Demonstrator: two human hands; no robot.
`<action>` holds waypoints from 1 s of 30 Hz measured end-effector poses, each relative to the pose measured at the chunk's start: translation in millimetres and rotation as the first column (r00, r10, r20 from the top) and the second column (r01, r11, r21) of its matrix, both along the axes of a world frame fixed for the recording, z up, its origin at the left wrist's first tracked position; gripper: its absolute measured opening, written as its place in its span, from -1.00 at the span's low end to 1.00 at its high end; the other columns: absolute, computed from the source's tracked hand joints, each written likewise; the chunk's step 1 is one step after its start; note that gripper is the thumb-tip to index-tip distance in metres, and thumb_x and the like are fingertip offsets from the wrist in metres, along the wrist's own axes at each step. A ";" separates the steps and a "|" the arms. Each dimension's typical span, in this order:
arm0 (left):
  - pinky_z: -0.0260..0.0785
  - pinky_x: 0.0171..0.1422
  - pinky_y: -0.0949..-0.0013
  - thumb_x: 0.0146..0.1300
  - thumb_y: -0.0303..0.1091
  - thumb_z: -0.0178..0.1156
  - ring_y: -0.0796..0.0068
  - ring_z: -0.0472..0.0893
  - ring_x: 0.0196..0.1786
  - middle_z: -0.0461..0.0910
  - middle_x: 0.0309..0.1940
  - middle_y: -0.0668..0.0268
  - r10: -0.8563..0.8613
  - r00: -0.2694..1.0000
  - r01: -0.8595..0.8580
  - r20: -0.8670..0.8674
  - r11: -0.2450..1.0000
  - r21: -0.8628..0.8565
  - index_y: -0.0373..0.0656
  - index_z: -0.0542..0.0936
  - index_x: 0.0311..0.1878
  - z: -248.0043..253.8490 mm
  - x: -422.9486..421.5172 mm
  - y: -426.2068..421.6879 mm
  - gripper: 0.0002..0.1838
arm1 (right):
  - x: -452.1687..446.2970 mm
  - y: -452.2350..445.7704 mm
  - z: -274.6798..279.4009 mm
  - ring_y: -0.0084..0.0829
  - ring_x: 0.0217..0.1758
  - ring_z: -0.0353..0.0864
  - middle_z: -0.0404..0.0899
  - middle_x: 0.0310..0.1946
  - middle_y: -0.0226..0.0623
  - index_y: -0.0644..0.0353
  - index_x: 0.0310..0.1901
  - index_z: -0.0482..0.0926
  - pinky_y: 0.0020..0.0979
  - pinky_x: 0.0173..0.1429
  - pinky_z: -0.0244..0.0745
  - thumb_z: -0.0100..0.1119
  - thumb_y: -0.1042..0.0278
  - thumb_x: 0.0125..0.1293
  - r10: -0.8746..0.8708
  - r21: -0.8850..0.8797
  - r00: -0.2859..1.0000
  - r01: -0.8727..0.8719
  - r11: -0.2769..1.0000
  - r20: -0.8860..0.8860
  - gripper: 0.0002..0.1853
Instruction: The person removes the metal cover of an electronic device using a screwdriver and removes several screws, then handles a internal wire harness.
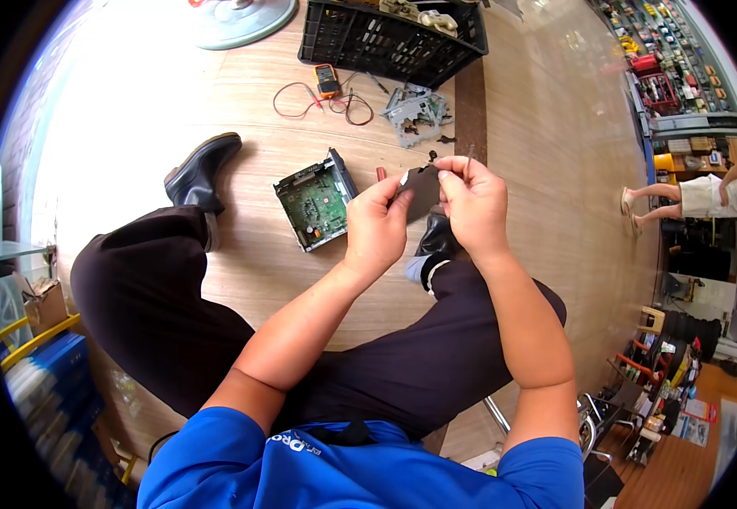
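Observation:
Both hands are raised in front of me, holding a dark, flat piece [420, 193] between them. My left hand [377, 222] pinches its left edge, near a small white spot. At its upper right edge, the thumb and fingers of my right hand [475, 204] are closed on it. What kind of part it is, I cannot tell. Just left of my left hand, an opened metal case [303, 241] lies on the floor, with a green circuit board [322, 204] showing inside. A small red object [381, 173] lies beside it, partly hidden by my left hand.
Beyond my hands are a metal frame with circuit parts [419, 113], an orange multimeter [327, 81] with leads, and a black crate [389, 42]. A round base [245, 21] stands farther left. My boots [203, 174] flank the case. A person [716, 195] stands at right, near crowded shelves.

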State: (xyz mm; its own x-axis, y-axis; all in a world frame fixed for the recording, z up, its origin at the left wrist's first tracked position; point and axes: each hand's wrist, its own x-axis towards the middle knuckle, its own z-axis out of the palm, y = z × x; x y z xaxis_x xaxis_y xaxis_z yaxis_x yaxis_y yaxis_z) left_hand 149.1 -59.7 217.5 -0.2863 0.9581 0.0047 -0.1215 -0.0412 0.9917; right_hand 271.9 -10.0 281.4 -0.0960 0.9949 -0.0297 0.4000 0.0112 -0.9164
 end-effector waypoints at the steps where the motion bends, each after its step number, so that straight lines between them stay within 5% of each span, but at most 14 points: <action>1: 0.44 -0.19 0.49 0.28 -0.58 0.17 0.64 0.59 -0.31 0.68 -0.36 0.28 0.045 0.986 -0.035 -0.159 0.997 0.067 -0.28 0.63 -0.03 -0.4 -1.6 -0.2 -0.79 | -1.1 -0.9 6.3 -0.67 -0.49 0.46 0.58 -0.44 -0.37 0.31 -0.19 0.61 -0.56 -0.47 0.37 0.09 0.58 0.30 -0.071 -0.200 0.989 0.044 0.979 -0.131 -0.88; 7: 0.51 -0.11 0.33 0.14 -0.72 0.15 0.15 0.69 -0.20 0.67 -0.23 0.06 0.241 0.891 -0.065 -0.386 0.907 0.416 -0.25 0.62 -0.02 -0.4 -10.4 6.3 -0.67 | 0.6 -0.3 17.2 -0.59 -0.50 0.45 0.52 -0.44 -0.31 0.40 -0.21 0.55 -0.56 -0.51 0.36 0.03 0.60 0.30 -0.165 -0.440 0.862 -0.073 0.895 -0.479 -0.88; 18: 0.48 -0.09 0.22 0.03 -0.70 0.17 0.11 0.64 -0.17 0.66 -0.17 0.14 0.343 0.809 -0.013 -0.478 0.822 0.569 -0.23 0.62 -0.04 -8.5 -11.4 10.5 -0.62 | 6.6 0.8 23.7 -0.65 -0.50 0.43 0.53 -0.46 -0.39 0.30 -0.29 0.56 -0.59 -0.51 0.31 0.29 0.31 0.33 -0.088 -0.528 0.865 -0.218 0.821 -0.493 -0.80; 30: 0.48 -0.09 0.22 0.04 -0.71 0.17 0.11 0.64 -0.17 0.66 -0.16 0.15 0.346 0.832 -0.070 -0.433 0.841 0.537 -0.21 0.62 -0.02 -10.5 -11.7 10.7 -0.61 | 4.5 3.3 17.7 -0.65 -0.47 0.45 0.57 -0.38 -0.35 0.30 -0.21 0.57 -0.57 -0.46 0.38 0.13 0.42 0.40 -0.082 -0.514 0.785 -0.318 0.797 -0.614 -0.88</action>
